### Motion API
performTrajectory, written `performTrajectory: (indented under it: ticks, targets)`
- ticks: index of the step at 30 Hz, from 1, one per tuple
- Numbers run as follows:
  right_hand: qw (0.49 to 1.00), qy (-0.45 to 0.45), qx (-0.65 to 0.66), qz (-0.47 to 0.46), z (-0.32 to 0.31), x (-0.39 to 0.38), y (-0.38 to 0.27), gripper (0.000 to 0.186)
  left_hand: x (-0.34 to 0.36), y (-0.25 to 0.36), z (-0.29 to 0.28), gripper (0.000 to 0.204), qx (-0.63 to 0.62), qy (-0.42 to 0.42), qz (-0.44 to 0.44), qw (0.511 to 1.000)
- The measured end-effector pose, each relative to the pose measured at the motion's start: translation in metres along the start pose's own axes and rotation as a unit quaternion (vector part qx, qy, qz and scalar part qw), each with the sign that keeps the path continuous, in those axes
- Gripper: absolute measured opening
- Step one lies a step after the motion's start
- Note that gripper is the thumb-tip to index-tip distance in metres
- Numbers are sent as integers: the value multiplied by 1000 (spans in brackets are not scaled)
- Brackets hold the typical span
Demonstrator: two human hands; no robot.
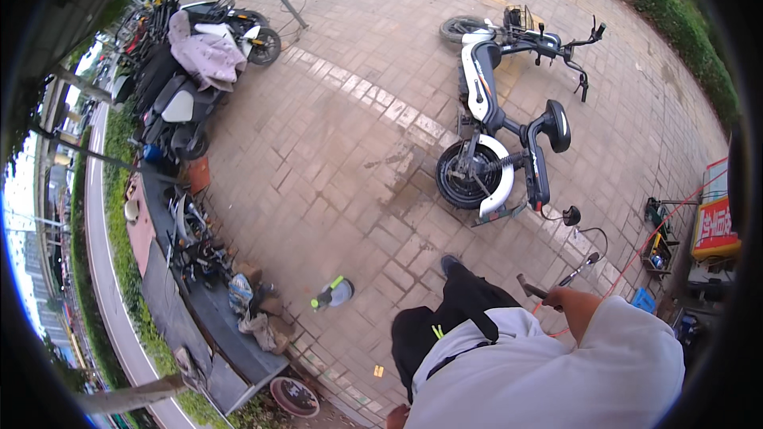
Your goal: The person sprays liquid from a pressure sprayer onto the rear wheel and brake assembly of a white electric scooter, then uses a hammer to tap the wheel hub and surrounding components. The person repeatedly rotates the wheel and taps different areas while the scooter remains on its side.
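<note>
My right hand (561, 299) is closed round a short, dark, bar-like tool (530, 286), held out at waist height. I cannot make out the tool's exact kind. Only a bit of my left hand (396, 416) shows at the lower edge, low beside my body, with its fingers hidden. Ahead of me a white and black electric scooter (481, 91) lies on its side on the paving. Its near wheel (465, 175) has a white fender, and its handlebars (568, 52) point away to the right. Neither hand touches the scooter.
A green-edged round container (340, 292) stands on the paving to the left. Parked scooters (179, 103) line the far left, above a long dark bench (171, 298) with parts. At the right are a tool rack (658, 242), a red sign (715, 226) and a red hose (636, 258).
</note>
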State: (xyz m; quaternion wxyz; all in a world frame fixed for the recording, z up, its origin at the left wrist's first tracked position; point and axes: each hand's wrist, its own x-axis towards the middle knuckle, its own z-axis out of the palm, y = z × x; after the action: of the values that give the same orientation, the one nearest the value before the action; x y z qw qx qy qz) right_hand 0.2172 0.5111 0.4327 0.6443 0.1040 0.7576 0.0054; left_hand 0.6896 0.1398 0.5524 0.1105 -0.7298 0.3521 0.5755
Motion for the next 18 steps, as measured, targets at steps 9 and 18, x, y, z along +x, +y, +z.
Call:
performTrajectory:
  ticks: [9, 18]
  targets:
    - [968, 102, 228, 37, -34, -94, -243, 32, 148, 332, -96, 18, 165, -40, 45, 984]
    - [666, 22, 735, 127, 56, -99, -477, 30, 220, 970, -22, 15, 231, -24, 355, 906]
